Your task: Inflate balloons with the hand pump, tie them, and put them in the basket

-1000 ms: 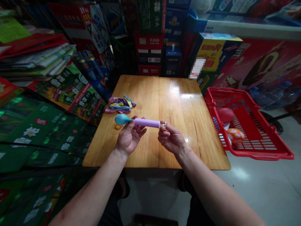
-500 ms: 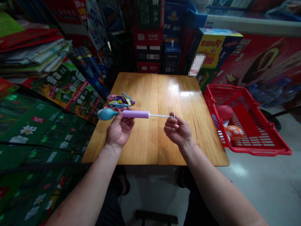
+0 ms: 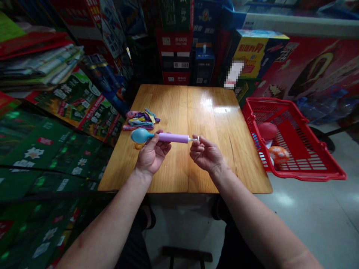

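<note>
Above the wooden table (image 3: 179, 172), my left hand (image 3: 153, 155) pinches the neck of a partly inflated blue balloon (image 3: 141, 135) onto the end of a purple balloon pump (image 3: 174, 138). My right hand (image 3: 206, 152) is closed on the handle of the pump's white rod (image 3: 193, 139), which shows only a short stretch outside the barrel. Behind the left hand lies a pile of colourful deflated balloons (image 3: 141, 120). Some small yellowish loops (image 3: 138, 146) rest on the table, partly hidden under the blue balloon.
A red basket (image 3: 316, 164) stands right of the table, holding a pink balloon (image 3: 266, 130) and an orange patterned balloon (image 3: 279, 154). Green boxes (image 3: 33, 153) are stacked along the left side. More cartons (image 3: 175, 59) stand behind the table. A dark stool (image 3: 186, 254) is below.
The rod has slid mostly into the pump barrel as my hands came closer together. My left hand moved right with the balloon, which looks bigger. The yellowish loops have come into view.
</note>
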A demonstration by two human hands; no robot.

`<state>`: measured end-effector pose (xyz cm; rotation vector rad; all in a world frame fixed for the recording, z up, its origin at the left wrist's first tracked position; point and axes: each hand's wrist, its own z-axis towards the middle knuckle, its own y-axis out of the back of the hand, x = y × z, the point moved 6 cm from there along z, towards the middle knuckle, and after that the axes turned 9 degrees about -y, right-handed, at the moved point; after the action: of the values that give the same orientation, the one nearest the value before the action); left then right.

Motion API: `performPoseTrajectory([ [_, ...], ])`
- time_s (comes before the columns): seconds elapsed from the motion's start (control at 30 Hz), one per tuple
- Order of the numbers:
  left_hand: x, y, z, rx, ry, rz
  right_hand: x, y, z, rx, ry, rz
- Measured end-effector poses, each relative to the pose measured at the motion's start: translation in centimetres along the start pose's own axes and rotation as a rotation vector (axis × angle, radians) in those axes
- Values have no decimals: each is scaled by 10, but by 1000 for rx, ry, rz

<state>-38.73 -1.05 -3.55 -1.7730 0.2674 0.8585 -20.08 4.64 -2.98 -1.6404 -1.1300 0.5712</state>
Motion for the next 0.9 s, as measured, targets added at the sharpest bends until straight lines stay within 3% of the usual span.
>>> performPoseTrajectory([
  [0.17,-20,1,3,25,-126,26,19,-4,-9,29,125,-23],
  [0.33,5,-2,-10,95,19,63,-11,5,3,29,-15,-48],
  [0.5,17,0,-12,62,29,25,-19,12,9,12,-30,12],
  [0.63,5,4,-3,8,5,9,-8,7,5,22,-36,17],
  [0.8,-21,8,5,-30,-139,27,11,-2,-6,63,78,5],
  [0.9,-12,2,-1,31,-101,50,2,-1,-4,49,59,-17],
])
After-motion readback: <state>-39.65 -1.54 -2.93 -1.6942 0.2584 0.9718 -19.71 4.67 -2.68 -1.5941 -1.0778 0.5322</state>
